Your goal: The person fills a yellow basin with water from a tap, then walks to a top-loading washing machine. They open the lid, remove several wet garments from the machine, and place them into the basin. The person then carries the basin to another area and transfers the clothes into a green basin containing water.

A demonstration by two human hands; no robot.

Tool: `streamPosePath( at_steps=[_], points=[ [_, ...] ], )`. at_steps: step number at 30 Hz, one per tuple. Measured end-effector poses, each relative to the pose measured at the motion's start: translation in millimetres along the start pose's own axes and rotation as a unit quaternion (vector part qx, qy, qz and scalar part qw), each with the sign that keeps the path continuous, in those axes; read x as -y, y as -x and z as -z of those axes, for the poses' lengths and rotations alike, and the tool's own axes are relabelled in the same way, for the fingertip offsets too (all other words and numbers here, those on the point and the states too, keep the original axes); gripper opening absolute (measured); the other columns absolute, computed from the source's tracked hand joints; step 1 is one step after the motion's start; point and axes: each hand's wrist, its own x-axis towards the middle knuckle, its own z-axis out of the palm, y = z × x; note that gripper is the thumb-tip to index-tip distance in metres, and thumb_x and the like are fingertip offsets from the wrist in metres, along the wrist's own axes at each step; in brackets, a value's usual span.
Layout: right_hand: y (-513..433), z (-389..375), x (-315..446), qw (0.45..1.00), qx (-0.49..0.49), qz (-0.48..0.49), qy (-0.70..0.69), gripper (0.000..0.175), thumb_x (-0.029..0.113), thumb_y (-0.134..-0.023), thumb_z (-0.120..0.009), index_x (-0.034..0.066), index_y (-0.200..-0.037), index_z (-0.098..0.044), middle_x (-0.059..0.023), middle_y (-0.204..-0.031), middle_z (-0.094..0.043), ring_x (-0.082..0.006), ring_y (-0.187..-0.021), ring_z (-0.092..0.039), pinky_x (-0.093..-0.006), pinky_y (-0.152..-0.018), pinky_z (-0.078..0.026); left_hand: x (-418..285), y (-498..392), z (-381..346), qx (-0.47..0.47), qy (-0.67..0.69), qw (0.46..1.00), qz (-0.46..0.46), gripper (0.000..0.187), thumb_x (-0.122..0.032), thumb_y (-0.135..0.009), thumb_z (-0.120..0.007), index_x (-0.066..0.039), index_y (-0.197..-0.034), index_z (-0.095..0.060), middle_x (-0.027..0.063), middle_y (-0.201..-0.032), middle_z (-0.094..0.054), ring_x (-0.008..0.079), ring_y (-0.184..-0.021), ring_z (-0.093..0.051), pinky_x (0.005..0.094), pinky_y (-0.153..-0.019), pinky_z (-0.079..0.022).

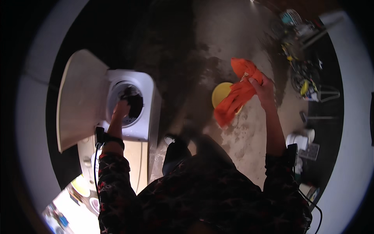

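My right hand (pixel 264 87) grips a bunched orange garment (pixel 238 96) with white print on it. The cloth hangs over a yellow basin (pixel 221 93) on the floor and hides part of it. To the left, my left hand (pixel 121 109) reaches into the round drum (pixel 114 93) of a white top-loading washing machine (pixel 143 82). Dark cloth (pixel 133 102) lies in the drum beside the fingers. Whether those fingers hold the cloth is hard to tell. The machine's lid (pixel 81 99) stands raised on its left side.
A closed second lid (pixel 136 163) covers the machine's nearer part. Wet patches mark the concrete floor (pixel 239 137). Bicycles (pixel 304 73) stand along the right, with white containers (pixel 296 142) nearer me. Cables (pixel 95 166) run from both wrists. My shoe (pixel 169 139) is beside the machine.
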Motion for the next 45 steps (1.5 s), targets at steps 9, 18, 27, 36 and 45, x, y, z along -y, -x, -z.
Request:
streamPosePath(
  at_steps=[9,18,27,36,45],
  points=[
    [-13.4,19.4,-212.6,0.994,0.012,-0.072,-0.077,0.029,0.007,-0.083,-0.063,-0.0016,-0.110,-0.059,-0.0026,-0.094,-0.063,-0.0094,-0.081,-0.057,-0.0265,-0.074,-0.048,58.0,-22.3,-86.8,-0.015,-0.096,0.990,-0.106,0.020,-0.012,-0.085,-0.048,-0.007,-0.095,-0.064,0.0197,-0.095,-0.064,0.0368,-0.088,-0.062,0.0452,-0.077,-0.049],
    [-4.8,24.9,-294.4,0.982,0.008,-0.167,0.089,0.053,0.023,-0.077,-0.072,0.0090,-0.123,-0.048,-0.0042,-0.093,-0.062,-0.0121,-0.073,-0.057,-0.0265,-0.050,-0.043,3.7,22.4,-22.2,-0.022,-0.010,0.995,0.096,0.019,-0.016,-0.078,-0.060,-0.005,-0.092,-0.068,0.0211,-0.096,-0.065,0.0367,-0.091,-0.064,0.0433,-0.079,-0.052],
    [24.9,-49.6,-196.3,0.957,0.249,-0.150,-0.002,0.028,0.018,-0.084,-0.060,0.0057,-0.110,-0.057,-0.0028,-0.088,-0.064,-0.0105,-0.070,-0.059,-0.0234,-0.052,-0.044,-44.7,77.4,83.7,-0.060,-0.017,0.993,0.104,0.022,-0.026,-0.070,-0.068,-0.007,-0.080,-0.067,0.0155,-0.090,-0.066,0.0305,-0.085,-0.064,0.0408,-0.073,-0.051],
    [26.1,-116.2,-66.6,0.922,0.355,-0.117,-0.104,0.029,0.018,-0.089,-0.060,0.0053,-0.115,-0.055,-0.0071,-0.097,-0.061,-0.0136,-0.082,-0.062,-0.0244,-0.069,-0.048,-69.9,172.3,202.5,-0.182,0.830,0.524,0.049,0.024,-0.027,-0.089,-0.057,-0.006,-0.097,-0.062,0.0006,-0.078,-0.062,0.0123,-0.061,-0.054,0.0281,-0.059,-0.045],
    [28.7,-206.6,162.1,0.812,0.353,0.208,-0.416,0.076,0.014,-0.079,-0.069,0.0122,-0.142,-0.026,-0.0156,-0.129,-0.047,-0.0156,-0.096,-0.059,-0.0262,-0.071,-0.051,-186.6,221.5,310.4,-0.193,0.759,0.526,-0.332,0.032,-0.029,-0.091,-0.055,-0.003,-0.109,-0.057,0.0017,-0.091,-0.060,0.0029,-0.054,-0.036,0.0180,-0.051,-0.035]
  ],
)
